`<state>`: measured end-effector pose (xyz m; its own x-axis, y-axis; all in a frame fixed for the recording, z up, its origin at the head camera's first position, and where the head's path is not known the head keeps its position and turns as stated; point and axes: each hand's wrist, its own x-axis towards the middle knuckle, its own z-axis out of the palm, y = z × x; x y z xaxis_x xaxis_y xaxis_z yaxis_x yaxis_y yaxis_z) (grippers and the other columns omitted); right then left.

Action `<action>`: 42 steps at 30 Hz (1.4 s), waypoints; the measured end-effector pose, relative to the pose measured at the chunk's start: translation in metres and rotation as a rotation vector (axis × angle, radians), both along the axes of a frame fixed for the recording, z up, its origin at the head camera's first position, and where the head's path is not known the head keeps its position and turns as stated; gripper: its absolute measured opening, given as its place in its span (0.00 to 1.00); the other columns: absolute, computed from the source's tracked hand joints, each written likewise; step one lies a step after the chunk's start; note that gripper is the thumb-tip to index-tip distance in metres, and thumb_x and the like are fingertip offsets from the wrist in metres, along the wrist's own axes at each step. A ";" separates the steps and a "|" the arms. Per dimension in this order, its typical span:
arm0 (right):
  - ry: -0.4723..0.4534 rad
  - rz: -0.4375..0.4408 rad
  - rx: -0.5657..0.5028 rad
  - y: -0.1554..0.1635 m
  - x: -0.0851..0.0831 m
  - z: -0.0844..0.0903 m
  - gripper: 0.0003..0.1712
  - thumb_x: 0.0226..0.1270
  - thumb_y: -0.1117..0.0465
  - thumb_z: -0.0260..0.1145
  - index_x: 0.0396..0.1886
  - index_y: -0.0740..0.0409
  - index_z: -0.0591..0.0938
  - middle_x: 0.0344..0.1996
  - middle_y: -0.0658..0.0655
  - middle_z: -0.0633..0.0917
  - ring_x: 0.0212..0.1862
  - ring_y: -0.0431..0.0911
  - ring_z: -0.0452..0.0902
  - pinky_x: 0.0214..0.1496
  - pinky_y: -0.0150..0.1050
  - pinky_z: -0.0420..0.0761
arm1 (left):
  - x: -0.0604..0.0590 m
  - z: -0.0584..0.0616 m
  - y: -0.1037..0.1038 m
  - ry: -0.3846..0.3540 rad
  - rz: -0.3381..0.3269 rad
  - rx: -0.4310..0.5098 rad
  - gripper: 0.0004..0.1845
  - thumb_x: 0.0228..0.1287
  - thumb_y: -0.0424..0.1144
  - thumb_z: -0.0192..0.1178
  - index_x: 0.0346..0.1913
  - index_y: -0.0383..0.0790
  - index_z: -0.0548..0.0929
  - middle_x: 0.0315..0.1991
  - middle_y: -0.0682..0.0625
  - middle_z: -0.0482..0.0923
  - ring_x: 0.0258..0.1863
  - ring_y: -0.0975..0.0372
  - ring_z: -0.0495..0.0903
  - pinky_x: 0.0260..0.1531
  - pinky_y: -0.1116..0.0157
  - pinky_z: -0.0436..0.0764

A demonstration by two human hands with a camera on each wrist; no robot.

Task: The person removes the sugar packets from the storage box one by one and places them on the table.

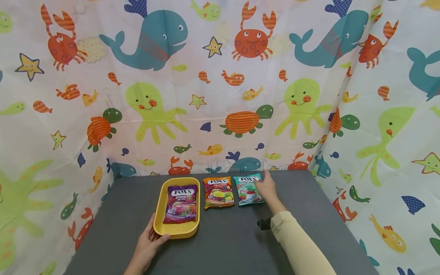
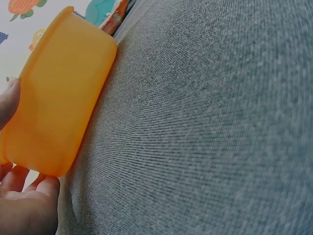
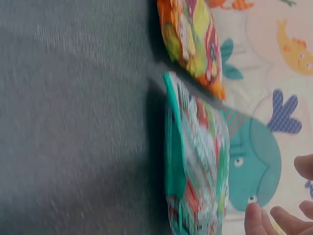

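A yellow tub [image 1: 198, 214] with a purple candy bag [image 1: 180, 206] lying in it stands left of centre. At its near left corner, my left hand [image 1: 148, 242] grips the wall, thumb on one side and fingers on the other; the tub's outer wall [image 2: 63, 93] fills the left of the left wrist view. My right hand [image 1: 267, 190] reaches over the right edge of a teal mint candy bag [image 1: 248, 194]. In the right wrist view its loosely bent fingers [image 3: 254, 220] appear beside the teal bag [image 3: 200, 161], with nothing pinched between them.
An orange fruits candy bag [image 1: 219, 193] lies between the tub and the teal bag. Grey cloth covers the table [image 1: 227, 244]. A white curtain printed with sea animals [image 1: 206, 126] hangs behind and at both sides. A dark band [image 1: 264, 224] shows at my right sleeve.
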<state>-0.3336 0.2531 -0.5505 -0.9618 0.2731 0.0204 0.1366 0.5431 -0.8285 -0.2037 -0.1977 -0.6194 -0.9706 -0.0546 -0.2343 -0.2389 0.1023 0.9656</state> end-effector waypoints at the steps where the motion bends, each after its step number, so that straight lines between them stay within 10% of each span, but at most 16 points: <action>1: 0.005 0.006 -0.014 -0.003 0.001 0.000 0.42 0.72 0.58 0.62 0.80 0.57 0.54 0.73 0.69 0.67 0.69 0.64 0.67 0.66 0.61 0.74 | 0.000 0.000 0.000 -0.003 0.001 -0.001 0.57 0.64 0.43 0.71 0.83 0.52 0.39 0.83 0.45 0.40 0.81 0.48 0.47 0.73 0.52 0.59; 26: 0.097 0.340 -0.255 -0.106 0.036 0.019 0.38 0.73 0.61 0.64 0.78 0.53 0.60 0.67 0.65 0.75 0.56 0.56 0.82 0.46 0.48 0.87 | 0.001 0.002 0.001 -0.018 0.008 -0.005 0.56 0.65 0.42 0.70 0.83 0.52 0.38 0.83 0.44 0.40 0.80 0.47 0.48 0.73 0.51 0.59; 42: -0.017 0.471 -0.370 -0.202 0.052 0.024 0.38 0.73 0.55 0.66 0.78 0.53 0.62 0.68 0.65 0.75 0.61 0.55 0.80 0.58 0.50 0.84 | 0.002 -0.001 -0.003 0.042 -0.011 0.028 0.54 0.65 0.41 0.70 0.83 0.54 0.42 0.83 0.47 0.42 0.80 0.50 0.49 0.72 0.56 0.60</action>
